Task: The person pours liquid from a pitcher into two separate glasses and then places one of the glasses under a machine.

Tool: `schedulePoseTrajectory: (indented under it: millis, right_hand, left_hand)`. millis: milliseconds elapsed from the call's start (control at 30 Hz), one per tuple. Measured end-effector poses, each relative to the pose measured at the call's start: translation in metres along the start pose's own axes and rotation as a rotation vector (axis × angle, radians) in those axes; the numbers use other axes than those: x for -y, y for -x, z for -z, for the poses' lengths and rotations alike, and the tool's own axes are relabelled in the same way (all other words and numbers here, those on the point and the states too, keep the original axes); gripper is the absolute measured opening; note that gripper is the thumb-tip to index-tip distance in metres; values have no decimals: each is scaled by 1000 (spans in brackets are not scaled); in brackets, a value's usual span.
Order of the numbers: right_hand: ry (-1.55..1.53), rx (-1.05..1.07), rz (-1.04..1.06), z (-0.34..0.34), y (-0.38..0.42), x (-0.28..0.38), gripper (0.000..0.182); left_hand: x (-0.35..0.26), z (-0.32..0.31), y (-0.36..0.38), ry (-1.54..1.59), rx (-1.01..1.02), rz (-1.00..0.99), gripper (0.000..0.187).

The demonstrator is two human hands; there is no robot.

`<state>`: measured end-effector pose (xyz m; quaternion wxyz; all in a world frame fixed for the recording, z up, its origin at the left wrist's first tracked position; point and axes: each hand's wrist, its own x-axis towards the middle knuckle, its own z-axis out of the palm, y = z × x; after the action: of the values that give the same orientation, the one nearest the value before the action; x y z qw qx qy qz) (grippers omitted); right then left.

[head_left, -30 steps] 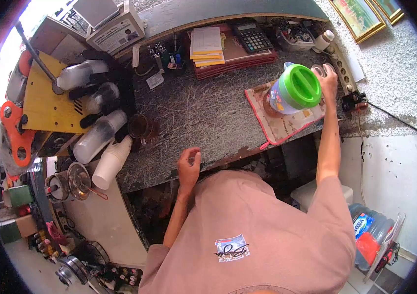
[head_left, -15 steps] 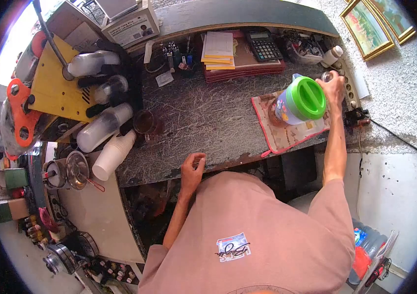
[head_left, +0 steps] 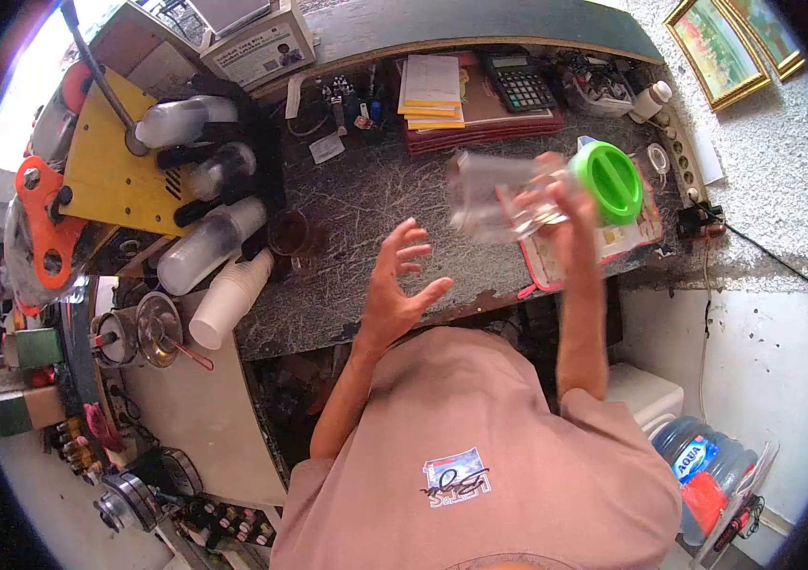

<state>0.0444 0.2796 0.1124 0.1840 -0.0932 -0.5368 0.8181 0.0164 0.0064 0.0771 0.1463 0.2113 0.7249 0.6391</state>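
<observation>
A clear glass (head_left: 485,195), smeared by motion, hangs over the desk with my right hand (head_left: 561,214) closed round its near end. Just right of that hand stands a pitcher with a bright green lid (head_left: 610,182), on a cloth with red edging (head_left: 639,237). My left hand (head_left: 399,290) is raised above the desk's front edge, its fingers spread and nothing in it. Left of it, a dark glass mug (head_left: 290,235) stands on the worn desk.
Stacked paper cups (head_left: 230,299) and plastic cups (head_left: 212,247) lie at the left beside a yellow machine (head_left: 124,161). Behind are a calculator (head_left: 521,84), red folders (head_left: 480,135) and a white bottle (head_left: 651,101). A water jug (head_left: 708,465) is at the lower right.
My right hand has moved left from behind the pitcher, bringing the clear glass over the desk. My left hand has risen forward and its fingers have spread.
</observation>
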Motion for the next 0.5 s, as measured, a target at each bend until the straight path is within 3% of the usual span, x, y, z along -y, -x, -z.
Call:
schedulePoseTrajectory:
  millis: [33,100,167,233,267,333,367,433,500]
  right_hand:
    - [-134,11,-161,-12,9,-24,55]
    - [-251,28,-380,-30,26,-81,55]
    - [-313,60,-506,-33,37,-131,57]
    - [-356,193,-747,-24,46,-180,62]
    - [-355,185,-748,-30,48,-180,62]
    - [57,122,-900,-40,46,-176,62]
    - [58,121,-899,-38,47,-178,62]
    - [760,86,-272,-31,49,-176,57]
    - [756,-25,-182,-28,54,-147,51]
  left_hand:
    - [3,-1,0,-5,-4,-1,85]
    - [18,-3,-1,217,-7,-38,107]
    - [29,-6,7,273,-30,-28,101]
    - [44,-12,16,329,-217,-59,97]
    - [52,-10,20,215,-256,-35,93]
    - [66,-8,21,158,-306,30,92]
    - [72,-6,22,98,-357,96,91]
    - [78,-3,17,-52,-365,38,89]
    - [82,0,11,-201,-373,-18,88]
